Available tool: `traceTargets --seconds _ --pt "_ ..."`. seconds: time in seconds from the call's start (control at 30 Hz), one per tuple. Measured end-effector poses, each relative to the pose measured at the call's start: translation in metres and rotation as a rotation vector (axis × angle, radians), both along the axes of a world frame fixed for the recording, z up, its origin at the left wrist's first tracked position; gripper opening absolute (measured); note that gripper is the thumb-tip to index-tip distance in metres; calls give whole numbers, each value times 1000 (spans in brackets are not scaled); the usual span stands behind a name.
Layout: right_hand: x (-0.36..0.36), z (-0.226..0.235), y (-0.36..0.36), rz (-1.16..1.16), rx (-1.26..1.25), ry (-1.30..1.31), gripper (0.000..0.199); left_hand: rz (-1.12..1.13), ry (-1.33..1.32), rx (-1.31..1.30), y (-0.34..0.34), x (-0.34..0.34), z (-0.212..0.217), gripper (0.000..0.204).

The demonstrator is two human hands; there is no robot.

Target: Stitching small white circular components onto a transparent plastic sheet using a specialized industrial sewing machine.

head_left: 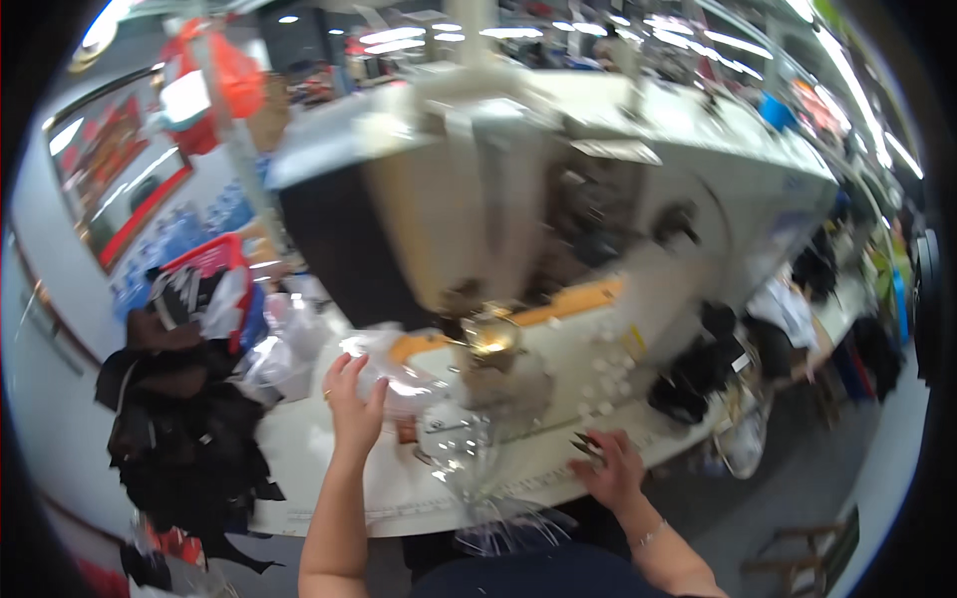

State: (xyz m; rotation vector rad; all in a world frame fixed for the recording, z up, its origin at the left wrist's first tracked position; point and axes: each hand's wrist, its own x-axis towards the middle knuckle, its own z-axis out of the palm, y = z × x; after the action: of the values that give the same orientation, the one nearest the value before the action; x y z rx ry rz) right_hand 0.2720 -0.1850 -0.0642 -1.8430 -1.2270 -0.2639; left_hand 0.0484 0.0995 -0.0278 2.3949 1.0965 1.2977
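Observation:
A large white sewing machine (728, 159) stands before me, smeared by motion. My left hand (354, 407) is at the left of its bed, fingers apart, beside a crumpled clear plastic bag (399, 387); whether they touch is unclear. In my right hand (613, 468), near the table's front edge, is a pair of dark thread snips (586, 448), the blades pointing up and left. Between my hands, clear plastic (469, 453) lies below the needle area and hangs over the front edge. A shiny gold-coloured round part (491, 337) shows above it.
Dark fabric pieces (189, 439) are heaped at the table's left, below a red basket (239, 284). Black items (698, 374) lie at the right. Small white bits (606, 377) dot the machine bed. A wooden stool (797, 558) stands on the floor at lower right.

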Motion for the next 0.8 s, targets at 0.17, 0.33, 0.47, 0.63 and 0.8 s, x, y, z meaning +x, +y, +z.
traceTargets --seconds 0.17,0.33,0.47,0.63,0.8 --pt "60 -1 1 -216 139 375 8 -235 -132 -92 -91 19 11 28" --pt "89 21 26 -13 -202 146 13 -499 -27 -146 -140 39 23 28" --pt "101 14 63 96 -435 12 14 -586 97 -107 -155 38 27 28" --pt "105 23 72 120 -583 22 13 -353 107 -131 -126 21 21 23" --pt "96 17 67 97 -372 -123 10 -269 297 -268 -108 15 7 31"
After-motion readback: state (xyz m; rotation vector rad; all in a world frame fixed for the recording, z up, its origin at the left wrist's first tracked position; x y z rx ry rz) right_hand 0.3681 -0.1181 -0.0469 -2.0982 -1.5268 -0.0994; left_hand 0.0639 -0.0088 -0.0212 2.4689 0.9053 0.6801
